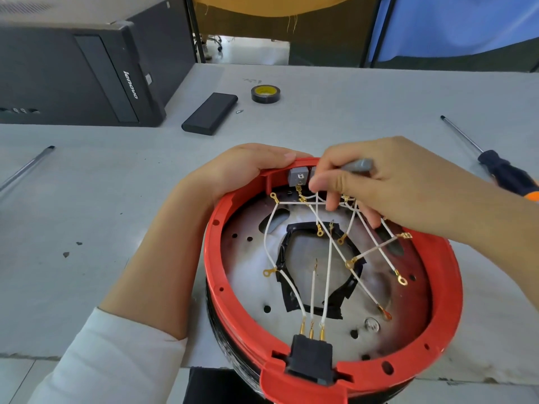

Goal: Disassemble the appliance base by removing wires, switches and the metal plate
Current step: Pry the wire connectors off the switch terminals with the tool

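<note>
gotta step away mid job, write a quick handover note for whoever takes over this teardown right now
Left hand: grips the far-left rim of the red appliance base, steadying it at the table edge.
Right hand: holds a grey part, fingers at the grey switches on the far rim.
Done: many white wires have free ring terminals.
Left: wires remain on the switches and the black socket; switches and metal plate are in place.
Screwdriver lies on the right.
</note>
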